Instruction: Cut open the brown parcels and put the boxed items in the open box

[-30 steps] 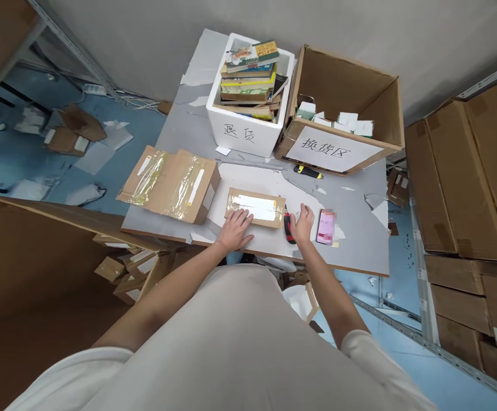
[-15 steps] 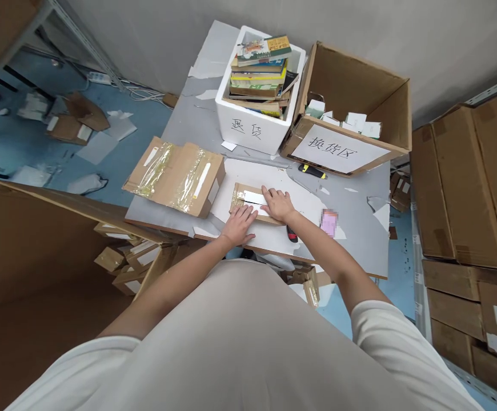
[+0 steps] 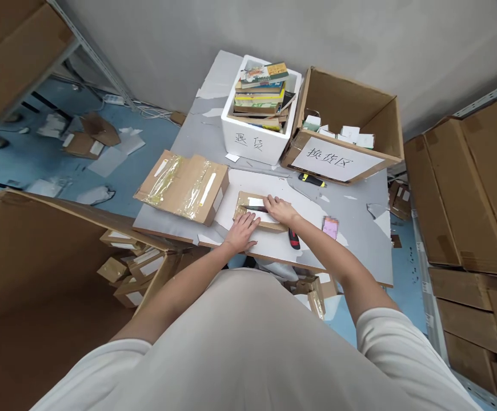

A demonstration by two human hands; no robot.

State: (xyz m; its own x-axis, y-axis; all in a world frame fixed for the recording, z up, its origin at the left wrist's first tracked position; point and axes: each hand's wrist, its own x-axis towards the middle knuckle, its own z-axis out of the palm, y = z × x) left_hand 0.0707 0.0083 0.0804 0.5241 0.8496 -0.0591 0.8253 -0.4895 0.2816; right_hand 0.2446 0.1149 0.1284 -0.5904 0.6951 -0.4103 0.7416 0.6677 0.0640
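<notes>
The small box (image 3: 262, 218) lies on the table (image 3: 357, 245) before me, a dark gap along its top. My left hand (image 3: 241, 232) rests on its near side, fingers spread; my right hand (image 3: 281, 210) bends over the top, whether gripping I can't tell. A red-and-black cutter (image 3: 293, 238) lies just beside, a larger carton (image 3: 180, 187) leftward.

I face a plain grey wall (image 3: 167, 51); blue floor (image 3: 148, 165) to my left, paper sheets (image 3: 108, 162) on it; metal rack (image 3: 423, 279) at right.
</notes>
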